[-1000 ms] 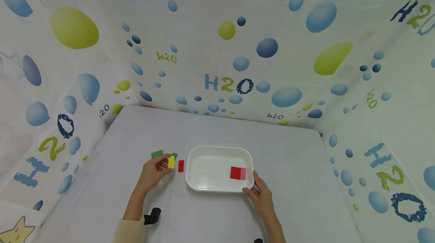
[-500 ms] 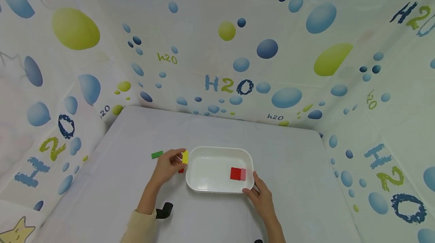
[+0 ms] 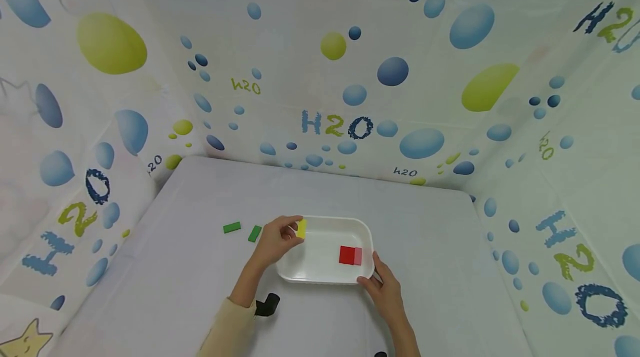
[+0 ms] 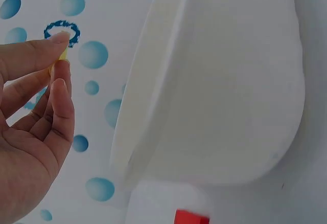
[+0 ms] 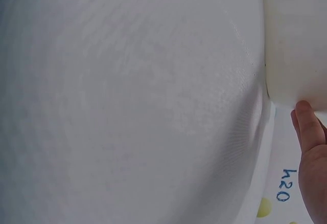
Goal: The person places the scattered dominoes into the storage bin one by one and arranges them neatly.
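In the head view my left hand (image 3: 277,239) pinches a small yellow block (image 3: 301,229) between thumb and fingertips, above the left end of a white tray (image 3: 320,276). The left wrist view shows only a sliver of the yellow block (image 4: 63,54) between the fingers. My right hand (image 3: 384,286) holds the tray's near right corner, thumb on the near side and fingers along the right side. Inside the tray, towards its right end, a red block (image 3: 346,255) lies against a pink piece (image 3: 358,256).
Two green blocks, one farther left (image 3: 232,227) and one nearer the tray (image 3: 254,234), lie on the white-covered table (image 3: 430,235). A red block (image 4: 191,217) shows beside the tray in the left wrist view; the left hand hides it in the head view. Patterned curtains (image 3: 280,96) enclose the table.
My left hand has carried the yellow block rightward, from beside the green and red blocks to over the tray's left end. The right hand and tray stay put.
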Action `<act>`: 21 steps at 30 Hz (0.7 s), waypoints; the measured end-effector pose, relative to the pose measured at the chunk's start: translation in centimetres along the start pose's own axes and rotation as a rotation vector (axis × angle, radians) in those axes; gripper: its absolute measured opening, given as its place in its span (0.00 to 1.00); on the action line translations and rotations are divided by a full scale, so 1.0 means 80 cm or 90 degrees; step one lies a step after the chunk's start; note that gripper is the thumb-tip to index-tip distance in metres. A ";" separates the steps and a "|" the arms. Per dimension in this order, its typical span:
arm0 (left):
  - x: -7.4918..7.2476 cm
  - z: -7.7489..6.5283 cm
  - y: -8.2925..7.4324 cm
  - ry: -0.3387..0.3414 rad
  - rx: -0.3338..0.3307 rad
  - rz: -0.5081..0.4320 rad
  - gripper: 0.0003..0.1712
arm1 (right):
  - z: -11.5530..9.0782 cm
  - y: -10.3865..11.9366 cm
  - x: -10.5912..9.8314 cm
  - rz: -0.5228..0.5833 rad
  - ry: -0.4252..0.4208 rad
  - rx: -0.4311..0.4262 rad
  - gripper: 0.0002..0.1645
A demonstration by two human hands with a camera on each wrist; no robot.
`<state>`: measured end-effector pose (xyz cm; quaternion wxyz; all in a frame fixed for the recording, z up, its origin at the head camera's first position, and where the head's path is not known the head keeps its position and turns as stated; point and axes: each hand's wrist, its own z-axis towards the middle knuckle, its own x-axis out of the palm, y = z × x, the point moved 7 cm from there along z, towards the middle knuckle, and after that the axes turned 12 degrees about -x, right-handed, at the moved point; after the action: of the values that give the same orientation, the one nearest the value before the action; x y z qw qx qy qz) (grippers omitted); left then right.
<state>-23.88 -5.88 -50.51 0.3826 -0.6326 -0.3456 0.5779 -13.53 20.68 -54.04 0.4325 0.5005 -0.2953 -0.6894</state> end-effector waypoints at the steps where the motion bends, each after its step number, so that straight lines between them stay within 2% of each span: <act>1: 0.005 0.000 -0.002 0.004 0.009 -0.003 0.28 | -0.001 -0.005 0.001 0.002 -0.001 0.003 0.46; 4: 0.020 0.002 -0.007 0.019 0.015 -0.012 0.27 | -0.004 -0.025 0.005 0.006 -0.005 0.010 0.47; 8: 0.041 0.005 -0.010 0.041 0.003 0.000 0.27 | -0.006 -0.047 0.008 0.004 -0.009 0.017 0.49; 14: 0.071 0.006 -0.012 0.073 -0.011 0.042 0.27 | -0.006 -0.048 0.007 0.003 -0.016 -0.002 0.49; 21: 0.098 0.011 -0.010 0.109 -0.006 0.050 0.27 | -0.006 -0.051 0.008 0.020 -0.009 0.024 0.50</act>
<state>-24.00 1.44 -53.50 0.3845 -0.6947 -0.2894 0.5346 -14.35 21.94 -57.91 0.4317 0.4989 -0.3191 -0.6804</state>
